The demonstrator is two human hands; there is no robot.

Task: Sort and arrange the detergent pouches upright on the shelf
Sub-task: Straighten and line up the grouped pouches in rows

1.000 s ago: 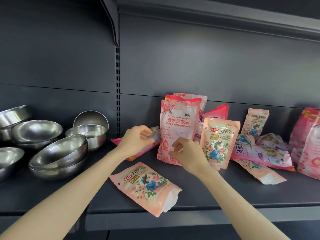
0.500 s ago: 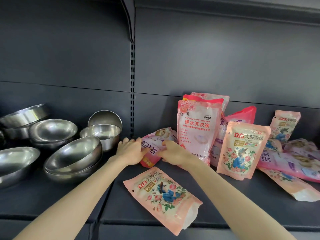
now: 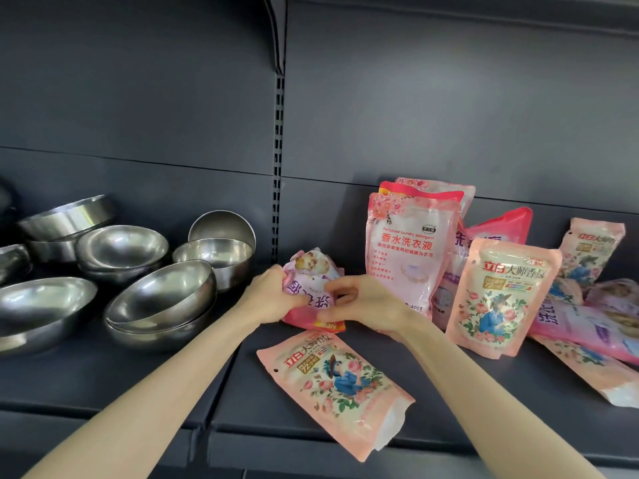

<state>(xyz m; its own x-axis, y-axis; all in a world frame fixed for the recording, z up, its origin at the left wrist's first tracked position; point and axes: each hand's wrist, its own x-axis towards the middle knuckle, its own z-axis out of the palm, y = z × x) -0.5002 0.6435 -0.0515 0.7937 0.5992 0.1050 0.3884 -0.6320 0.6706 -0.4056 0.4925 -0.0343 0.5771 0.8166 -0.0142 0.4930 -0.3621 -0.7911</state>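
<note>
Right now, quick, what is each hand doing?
Left hand: fingers curled round the pink-and-purple pouch.
Right hand: fingers pinching the same pouch's other side.

Steel bowls (image 3: 159, 299) sit left on the shelf (image 3: 449, 409); detergent pouches (image 3: 408, 250) stand right, one pouch (image 3: 332, 385) lying flat before them.

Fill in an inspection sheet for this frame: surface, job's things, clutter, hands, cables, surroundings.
Surface: dark shelf, partly covered.
Job's things: purple-print pouch held off-upright beside the tall pink pouch; that one and the standing floral pouch are upright; flat floral pouch lies at the front edge; lying pouches piled at the right.
Clutter: steel bowls stacked on the left.
Hands: left hand and right hand both grip the purple-print pouch.
Cables: nothing seen.
Surroundings: dark back panel.
</note>
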